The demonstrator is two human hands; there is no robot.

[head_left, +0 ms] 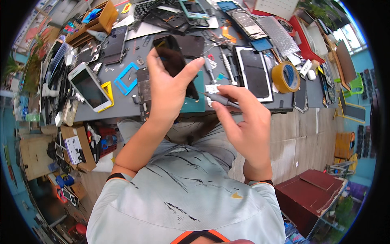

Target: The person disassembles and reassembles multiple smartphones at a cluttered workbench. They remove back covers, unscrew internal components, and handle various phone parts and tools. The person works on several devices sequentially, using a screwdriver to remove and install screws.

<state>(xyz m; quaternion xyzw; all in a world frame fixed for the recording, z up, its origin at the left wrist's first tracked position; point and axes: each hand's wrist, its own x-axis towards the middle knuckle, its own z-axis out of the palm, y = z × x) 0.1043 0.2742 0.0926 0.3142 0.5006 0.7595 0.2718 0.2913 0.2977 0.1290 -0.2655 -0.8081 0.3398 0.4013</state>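
My left hand (166, 87) is raised above the workbench and grips a dark phone (172, 57) by its edges, the black glass tilted toward me. My right hand (243, 122) holds a slim grey screwdriver (221, 100), its fine tip pointing left toward the phone's lower edge. Both hands hover over a green cutting mat (196, 105) at the bench's front edge. A small white part (212, 88) lies on the bench just beyond the tool.
The grey bench (122, 107) is crowded: a white phone (88, 86) at left, a blue frame (126, 79), a black screen in a white tray (255, 73), a tape roll (285, 77), more screwdrivers (227, 65). A maroon box (310, 195) stands on the floor at right.
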